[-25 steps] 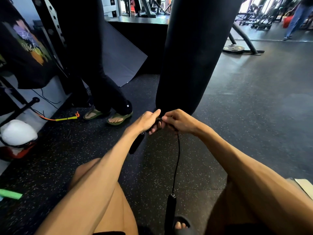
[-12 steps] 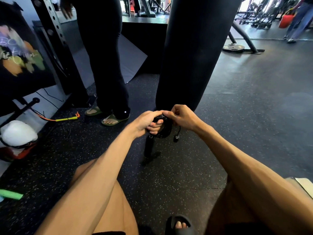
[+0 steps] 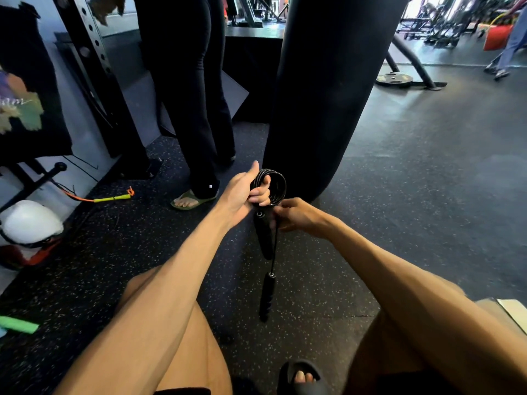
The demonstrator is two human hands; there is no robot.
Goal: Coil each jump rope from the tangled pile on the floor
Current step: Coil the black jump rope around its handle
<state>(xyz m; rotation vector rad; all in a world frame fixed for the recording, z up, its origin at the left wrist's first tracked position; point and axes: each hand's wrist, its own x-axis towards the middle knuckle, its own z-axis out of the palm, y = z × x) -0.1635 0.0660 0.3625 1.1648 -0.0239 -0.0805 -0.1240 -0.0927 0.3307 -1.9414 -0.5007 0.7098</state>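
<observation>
Head cam: black jump rope (image 3: 272, 185) pretty much coiled already, loops bunched tight and held up above the floor (image 3: 399, 209), right in front of the punching bag (image 3: 328, 95). Just a short tail left, with one handle (image 3: 266, 296) dangling below, the other handle (image 3: 262, 232) tucked under the coil. Left hand (image 3: 243, 195) closed around the loops, thumb up. Right hand (image 3: 296, 215) pinching the loose cord just under the coil, fingers curled. Orange-and-yellow rope (image 3: 111, 198) lying near the floor's left edge, not coiled yet by the look of it.
</observation>
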